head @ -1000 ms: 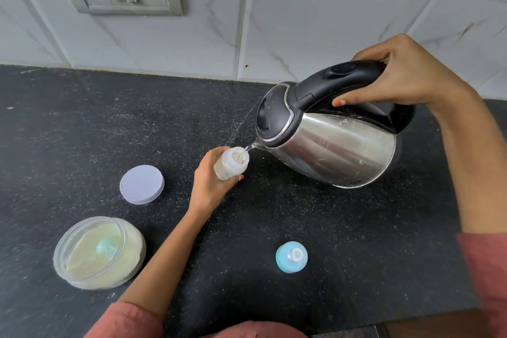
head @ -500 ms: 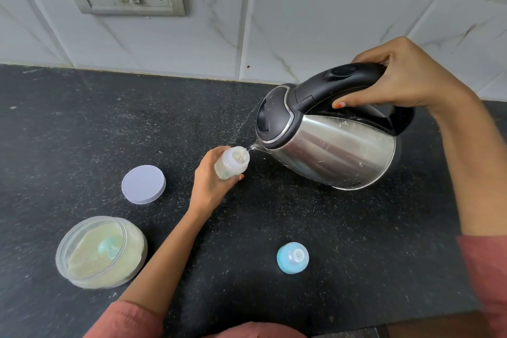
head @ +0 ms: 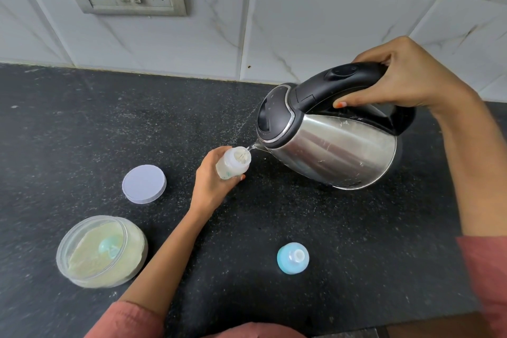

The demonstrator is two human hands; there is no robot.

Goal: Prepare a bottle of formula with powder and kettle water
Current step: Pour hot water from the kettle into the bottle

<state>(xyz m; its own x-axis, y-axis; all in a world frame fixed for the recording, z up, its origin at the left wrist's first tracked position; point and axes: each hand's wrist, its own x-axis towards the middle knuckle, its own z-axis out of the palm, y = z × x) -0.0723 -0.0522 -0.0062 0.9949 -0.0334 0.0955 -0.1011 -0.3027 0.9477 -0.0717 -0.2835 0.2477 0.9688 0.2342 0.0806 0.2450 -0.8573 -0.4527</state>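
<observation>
"While the left hand (head: 211, 184) grips the bottle (head: 233, 163), what is the right hand (head: 406, 79) doing?"

"Clamped round the handle of the kettle (head: 334, 145), which is tilted, spout at the bottle's open mouth over the black counter (head: 356, 241)."

"And around them?"

"Open powder tub (head: 101, 251) front left, its lid (head: 144, 184) just beyond; a blue teat cap (head: 292, 258) lies nearer the front edge."

No writing can be read anywhere. The small translucent plastic baby bottle (head: 233, 164) carries faint greenish print on its wall, too blurred to make out. The stainless-steel kettle with black handle (head: 337, 145) bears a tiny dark mark near its base rim, at about 5 o'clock on the body, and this is also illegible.
</observation>
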